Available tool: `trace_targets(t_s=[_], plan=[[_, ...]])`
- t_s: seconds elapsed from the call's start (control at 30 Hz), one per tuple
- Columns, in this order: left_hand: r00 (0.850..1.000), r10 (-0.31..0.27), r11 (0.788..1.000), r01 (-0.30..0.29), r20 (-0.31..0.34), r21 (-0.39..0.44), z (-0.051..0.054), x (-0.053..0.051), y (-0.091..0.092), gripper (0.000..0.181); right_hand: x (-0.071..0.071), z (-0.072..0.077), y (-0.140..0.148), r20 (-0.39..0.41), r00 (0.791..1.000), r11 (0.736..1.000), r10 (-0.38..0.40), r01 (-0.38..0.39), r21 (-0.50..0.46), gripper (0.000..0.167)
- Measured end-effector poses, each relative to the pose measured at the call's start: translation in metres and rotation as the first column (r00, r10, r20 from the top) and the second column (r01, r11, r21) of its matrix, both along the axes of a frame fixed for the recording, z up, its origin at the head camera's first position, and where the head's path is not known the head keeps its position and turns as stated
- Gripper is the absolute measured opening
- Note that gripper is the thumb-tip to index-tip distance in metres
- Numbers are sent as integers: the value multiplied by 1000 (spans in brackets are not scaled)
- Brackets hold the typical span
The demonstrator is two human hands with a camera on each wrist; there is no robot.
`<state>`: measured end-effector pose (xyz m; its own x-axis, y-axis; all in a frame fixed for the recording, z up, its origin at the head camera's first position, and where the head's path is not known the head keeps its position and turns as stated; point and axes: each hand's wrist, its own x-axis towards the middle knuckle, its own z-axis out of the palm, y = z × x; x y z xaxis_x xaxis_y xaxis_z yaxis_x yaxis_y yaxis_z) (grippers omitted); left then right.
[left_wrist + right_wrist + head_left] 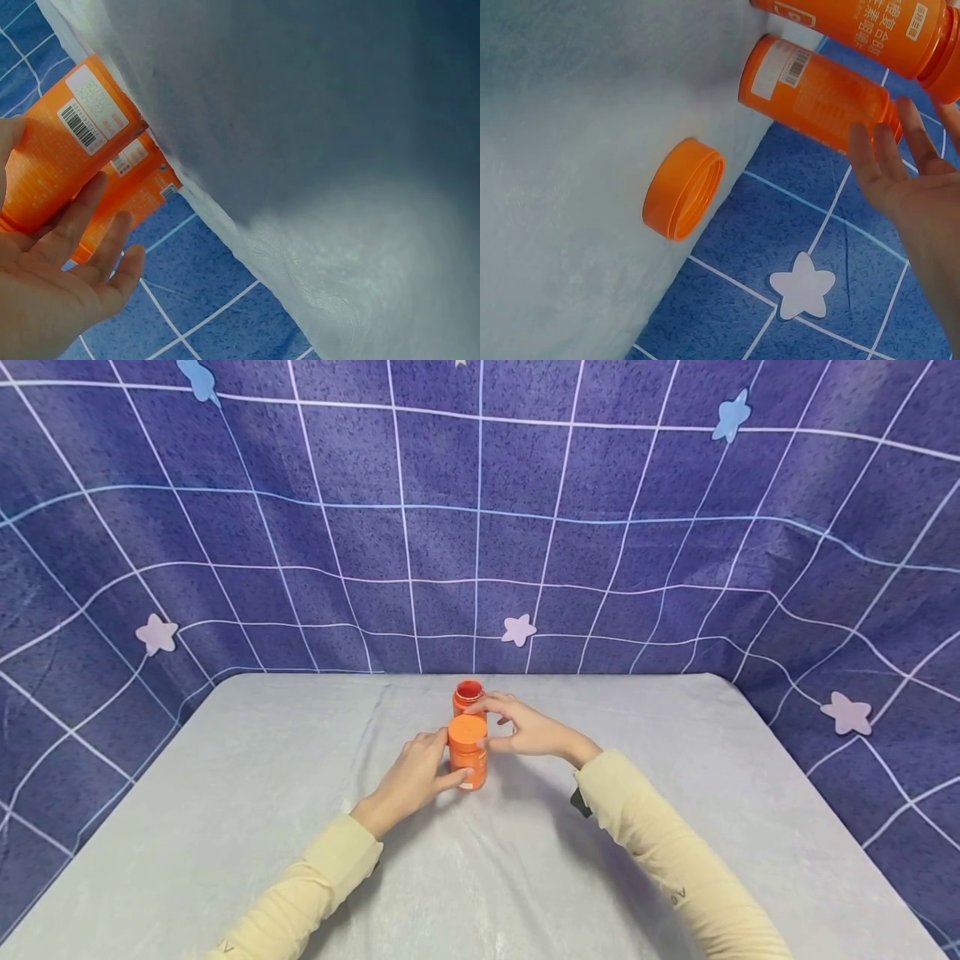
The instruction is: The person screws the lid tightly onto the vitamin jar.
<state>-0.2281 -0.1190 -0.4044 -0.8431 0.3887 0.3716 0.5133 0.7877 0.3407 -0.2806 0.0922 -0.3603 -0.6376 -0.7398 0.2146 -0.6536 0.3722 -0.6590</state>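
A capped orange bottle [468, 760] [64, 146] [866, 26] stands upright on the table. My left hand [411, 777] [60, 296] holds its left side, thumb across the front and fingers behind. To the right is my right hand [528, 728] [922, 169], its thumb near the orange cap [467, 730] and fingers spread around the cap's back; exact contact is unclear. Right behind stands an uncapped orange bottle [469, 690] [814, 94], partly hidden in the head view. The right wrist view shows a loose orange cap [676, 191] resting on the table.
The grey-white cloth table [247, 777] reaches to a blue gridded curtain [442, 543] with star shapes at the back and sides. More orange surfaces with labels show behind the capped bottle in the left wrist view; their number is unclear.
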Motion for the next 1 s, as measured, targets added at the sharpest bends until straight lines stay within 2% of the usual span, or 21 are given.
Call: trace_targets(t_s=[0.4, 0.57, 0.77, 0.9, 1.0], plan=[[1000, -5, 1000, 5, 3, 9, -1, 0, -1, 56, 13, -9, -6, -34, 987, 986, -154, 151, -76, 46], [1000, -7, 1000, 7, -1, 13, -1, 0, -1, 54, 17, -13, -10, -66, 976, 974, -210, 203, -96, 46], [1000, -7, 1000, 7, 29, 15, 0, 1, -1, 51, 21, -15, -14, -82, 955, 957, -285, 278, -88, 46], [999, -1, 1000, 1, 40, 7, 1, 1, 0, 53, 22, -14, -15, -92, 950, 953, -297, 291, -81, 46], [999, 0, 1000, 0, 40, 5, 1, 1, 0, 55, 20, -14, -14, -101, 958, 962, -270, 263, -74, 47]])
